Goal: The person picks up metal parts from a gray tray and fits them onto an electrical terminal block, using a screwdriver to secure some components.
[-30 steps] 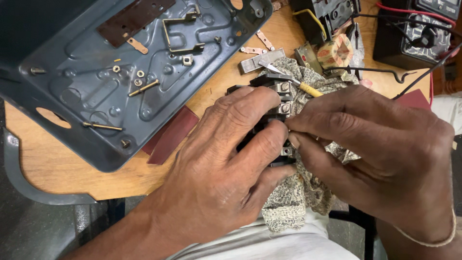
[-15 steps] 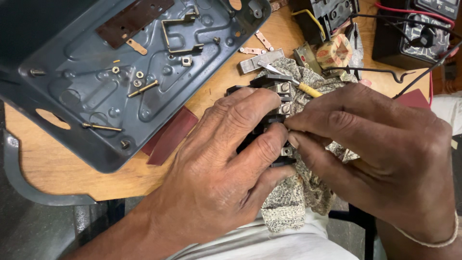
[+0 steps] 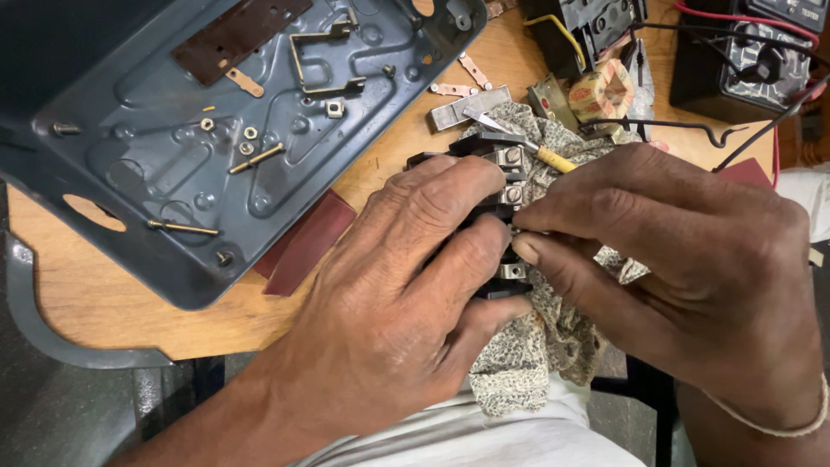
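Between my two hands, near the front edge of the wooden table (image 3: 104, 298), sits a black terminal block (image 3: 506, 177) with small metal screw clamps; it rests on a speckled grey cloth (image 3: 527, 355); its long axis runs away from me, from close to my body toward the far side of the table. My left hand (image 3: 406, 294) lies over the block from the left, fingers curled and clamped around its body, so most of the black casing is hidden under them; my right hand (image 3: 683, 259) comes in from the right, its thumb and forefinger pinched narrow against one of the middle clamps; whether they pinch a small part I cannot tell. Both hands touch the block; the left covers more of it, the right works only its near-right edge. Just beyond the fingers, a screwdriver (image 3: 527, 147) with a yellow handle lies on the cloth, its tip pointing up and left, close to the far end of the block. Farther left, a dark grey metal housing (image 3: 130, 216) lies open with loose brass screws (image 3: 255, 157) scattered inside it; a brown strip (image 3: 307, 242) lies beside its near corner. Far right, well apart from the hands, stands a black meter (image 3: 743, 65) with red and black leads.
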